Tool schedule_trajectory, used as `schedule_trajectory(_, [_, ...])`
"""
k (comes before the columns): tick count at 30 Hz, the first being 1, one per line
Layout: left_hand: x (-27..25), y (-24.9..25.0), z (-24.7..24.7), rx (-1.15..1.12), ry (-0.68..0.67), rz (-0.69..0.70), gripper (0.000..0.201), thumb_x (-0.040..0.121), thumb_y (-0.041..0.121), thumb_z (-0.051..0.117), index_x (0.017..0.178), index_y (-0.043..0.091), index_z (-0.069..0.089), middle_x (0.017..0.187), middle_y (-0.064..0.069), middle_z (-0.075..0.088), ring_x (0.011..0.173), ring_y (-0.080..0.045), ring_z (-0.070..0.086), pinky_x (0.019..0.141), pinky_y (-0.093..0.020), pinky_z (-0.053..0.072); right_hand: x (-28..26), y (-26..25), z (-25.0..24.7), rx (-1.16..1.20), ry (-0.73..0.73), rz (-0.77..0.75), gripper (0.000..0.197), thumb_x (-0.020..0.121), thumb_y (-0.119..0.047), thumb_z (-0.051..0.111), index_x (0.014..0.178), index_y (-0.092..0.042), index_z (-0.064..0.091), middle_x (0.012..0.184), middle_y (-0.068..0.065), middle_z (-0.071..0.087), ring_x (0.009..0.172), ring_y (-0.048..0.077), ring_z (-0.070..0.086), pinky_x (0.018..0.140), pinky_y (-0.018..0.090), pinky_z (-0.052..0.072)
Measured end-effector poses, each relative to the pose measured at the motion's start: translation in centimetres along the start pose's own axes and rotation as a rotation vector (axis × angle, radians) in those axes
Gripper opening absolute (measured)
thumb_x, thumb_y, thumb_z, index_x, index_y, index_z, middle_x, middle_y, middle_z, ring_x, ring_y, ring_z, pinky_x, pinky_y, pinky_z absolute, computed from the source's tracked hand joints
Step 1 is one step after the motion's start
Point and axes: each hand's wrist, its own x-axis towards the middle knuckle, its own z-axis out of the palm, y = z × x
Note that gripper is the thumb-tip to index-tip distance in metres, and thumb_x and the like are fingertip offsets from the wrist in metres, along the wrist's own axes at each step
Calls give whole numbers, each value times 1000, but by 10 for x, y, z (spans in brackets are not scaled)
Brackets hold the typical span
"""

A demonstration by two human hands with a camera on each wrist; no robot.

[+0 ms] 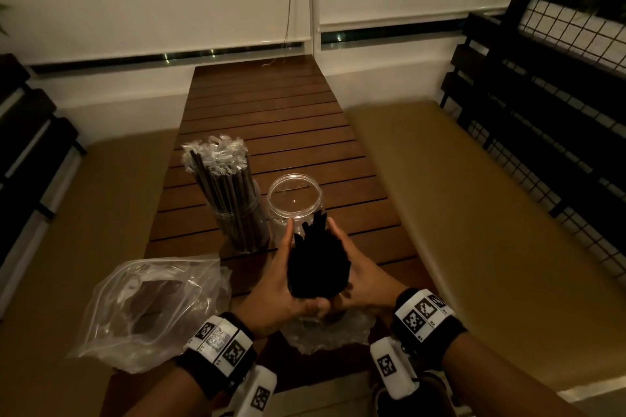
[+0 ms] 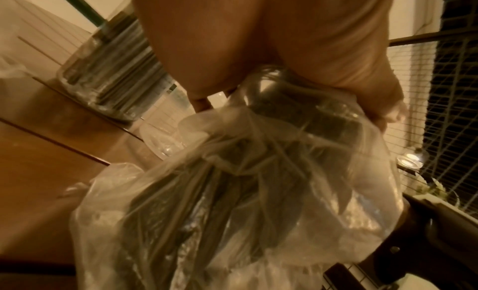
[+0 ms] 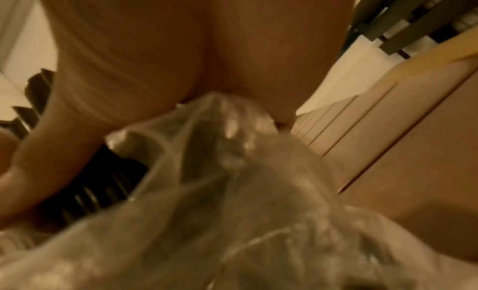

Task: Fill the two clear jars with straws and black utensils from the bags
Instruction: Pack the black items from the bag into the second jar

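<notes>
Bundle of black utensils (image 1: 317,264) cupped between both hands, just short of the empty clear jar (image 1: 294,203).

The utensils are thin, matte black pieces gathered tips-up into 1 tight sheaf; the left hand (image 1: 284,284) and the right hand (image 1: 359,278) curl round it from either side, clasping it firmly, probably so it can drop into the jar mouth as a single bunch. A crinkled clear bag (image 2: 258,192) hangs below the hands, and whether the fingers also pinch it I cannot tell. The empty jar stands open and upright on the slatted wooden table (image 1: 271,105), close beside the second jar (image 1: 242,223), which is packed with dark, film-wrapped straws (image 1: 220,176) leaning left. Another slack plastic bag (image 1: 149,308) lies at the table's near left edge.
</notes>
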Motion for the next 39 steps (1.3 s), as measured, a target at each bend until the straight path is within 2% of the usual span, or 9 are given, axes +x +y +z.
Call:
schedule_trajectory(5, [-3,3,-4,35,39,19,110,58,50,87,146,31,25,144,4,38,138,-17,37,111,-50,37,1,-11,1,-13,102,-40,102,65,-23,90,150,-20,34,147,-7,49,139,11,46,115,41,40])
schedule_trajectory(7, [-6,5,-7,22,68,18,105,56,51,87,142,36,29,142,5,37,135,-13,40,108,-43,43,0,-16,-1,-34,124,-35,90,65,-28,90,142,-25,44,139,-5,54,131,10,52,111,43,46])
schedule_trajectory(10, [-8,8,-13,-18,74,29,116,57,39,87,147,44,14,143,24,35,130,6,43,97,-16,46,-4,-24,-2,-89,139,-47,76,67,-28,90,132,-34,50,129,-13,58,122,3,56,104,31,50])
schedule_trajectory(14, [-11,4,-14,69,38,14,117,59,29,90,146,46,14,134,28,48,126,2,49,100,-24,47,-14,-26,8,-48,130,-24,68,69,-27,92,117,-51,51,117,-17,65,113,4,62,96,31,54])
schedule_trajectory(18, [-11,-1,-14,84,41,-14,123,61,24,89,145,48,3,123,48,45,119,20,45,86,-3,44,-12,-29,10,-45,156,-58,80,70,-34,90,135,-46,45,132,-17,60,125,5,57,105,37,51])
schedule_trajectory(24, [-8,-2,-16,85,14,-34,90,61,27,88,134,39,36,130,11,57,123,-6,54,98,-33,50,-20,-22,0,-131,115,-38,71,76,-22,75,135,-48,44,113,-18,66,105,6,65,89,27,54])
schedule_trajectory(28, [-2,13,-26,281,-34,-7,76,62,36,88,124,38,44,118,14,61,112,-1,58,92,-31,53,-23,-20,-7,-172,131,-3,57,77,-25,79,125,-40,53,110,-10,69,102,5,67,88,28,56])
schedule_trajectory(33, [0,29,-28,310,-31,68,107,60,41,87,144,41,21,147,20,37,135,4,37,110,-24,35,-25,-21,-8,-235,143,3,53,75,-28,80,115,-47,52,110,-13,68,102,-2,65,81,15,52])
schedule_trajectory(39, [7,40,-28,524,-76,206,74,73,40,79,137,32,43,135,24,46,126,8,41,106,-17,37,-27,-29,-9,-321,114,-18,69,75,-59,72,136,-35,50,120,-12,66,109,1,63,88,19,54])
